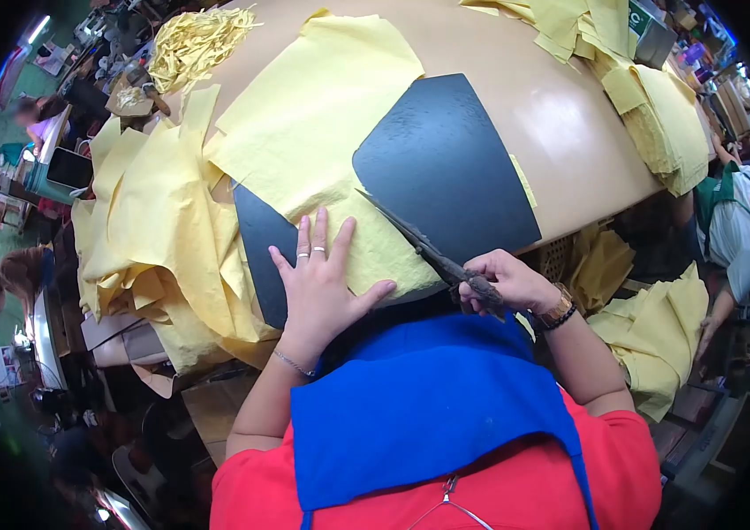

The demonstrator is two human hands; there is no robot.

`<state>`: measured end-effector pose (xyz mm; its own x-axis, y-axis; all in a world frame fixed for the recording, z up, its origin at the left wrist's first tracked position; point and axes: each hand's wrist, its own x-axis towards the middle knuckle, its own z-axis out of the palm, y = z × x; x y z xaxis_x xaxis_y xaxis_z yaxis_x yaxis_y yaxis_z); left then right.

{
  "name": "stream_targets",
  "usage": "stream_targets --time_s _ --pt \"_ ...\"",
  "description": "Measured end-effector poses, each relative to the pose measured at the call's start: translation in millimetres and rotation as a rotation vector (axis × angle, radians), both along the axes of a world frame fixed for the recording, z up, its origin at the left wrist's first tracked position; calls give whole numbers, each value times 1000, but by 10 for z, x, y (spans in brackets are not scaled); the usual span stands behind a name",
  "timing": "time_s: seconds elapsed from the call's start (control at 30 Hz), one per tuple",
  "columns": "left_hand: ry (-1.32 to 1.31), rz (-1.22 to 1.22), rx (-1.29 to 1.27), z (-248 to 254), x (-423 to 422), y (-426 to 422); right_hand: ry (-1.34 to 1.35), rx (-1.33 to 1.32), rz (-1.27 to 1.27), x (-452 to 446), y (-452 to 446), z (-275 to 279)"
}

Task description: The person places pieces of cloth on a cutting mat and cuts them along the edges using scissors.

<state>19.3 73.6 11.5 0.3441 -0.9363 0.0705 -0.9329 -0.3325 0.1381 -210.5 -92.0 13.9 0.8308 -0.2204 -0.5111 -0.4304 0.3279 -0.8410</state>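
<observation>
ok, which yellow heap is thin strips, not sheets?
The tangled yellow strip heap on the tan table, far left; the yellow heap beside the left hand and those at right are sheets.

Pale yellow sheet [313, 106] over a dark slate mat [446, 141]; tabletop [521, 53], light tan. Scissors [430, 250], blackish grey. Apron [428, 415], solid bright blue; shirt [251, 490], red. Watch [559, 306], golden brown; 2 rings [303, 255], silver. Left pile [145, 221], mixed pale and deeper yellows; shredded strips [198, 44], yellow. Co-worker's top [743, 221], white.
</observation>
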Motion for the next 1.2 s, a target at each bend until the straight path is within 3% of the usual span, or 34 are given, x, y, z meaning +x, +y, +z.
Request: stream_targets --time_s 0.23,0.4,0.9,1.2 --pt "3 -12 -4 -6 -40 5 24 -8 45 -83 13 24" --pt "6 -11 1 -7 -54 10 -64 152 -25 -88 17 1" --pt "4 -12 -2 -26 -61 17 -14 -41 20 -75 53 3" --pt "22 -36 7 34 -144 24 -25 -22 -15 -14 86 -53"
